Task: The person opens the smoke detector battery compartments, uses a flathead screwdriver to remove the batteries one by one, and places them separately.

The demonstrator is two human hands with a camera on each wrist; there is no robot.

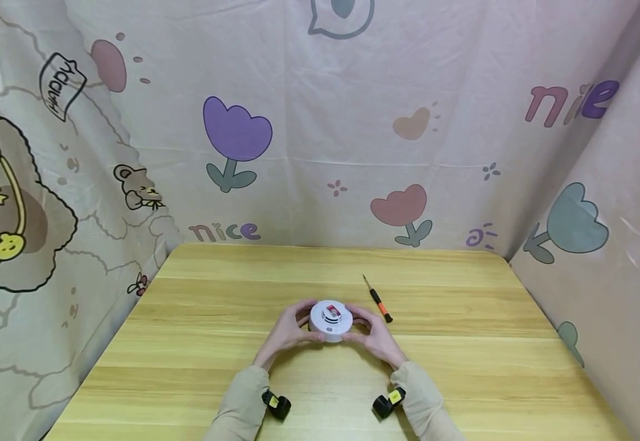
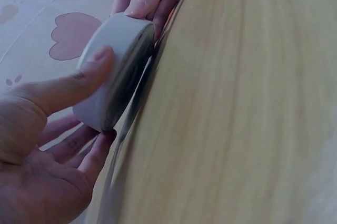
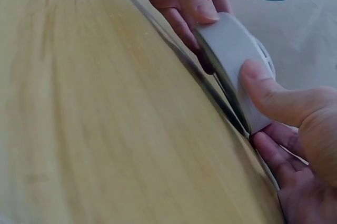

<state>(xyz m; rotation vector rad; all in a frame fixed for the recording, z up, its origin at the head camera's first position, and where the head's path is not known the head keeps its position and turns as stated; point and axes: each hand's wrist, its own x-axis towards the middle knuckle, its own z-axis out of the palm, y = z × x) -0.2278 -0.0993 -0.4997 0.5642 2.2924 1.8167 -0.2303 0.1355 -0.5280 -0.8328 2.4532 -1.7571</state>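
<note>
A round white smoke detector (image 1: 331, 329) with a red label and dark slots on its top is between both hands, over the middle of the table. My left hand (image 1: 289, 331) grips its left side, thumb at the near rim and fingers round the far side. From the right, my right hand (image 1: 377, 338) holds it the same way. In the left wrist view, the detector's side wall (image 2: 124, 34) shows above a dark underside. The right wrist view shows fingertips under the detector's (image 3: 229, 45) lower edge. Whether it touches the table I cannot tell.
A small screwdriver (image 1: 377, 299) with a black and orange handle lies beyond the right hand, its tip pointing away. The wooden table (image 1: 198, 318) meets a printed cloth (image 1: 308, 202) at the back and sides. Black straps with small devices sit on both wrists.
</note>
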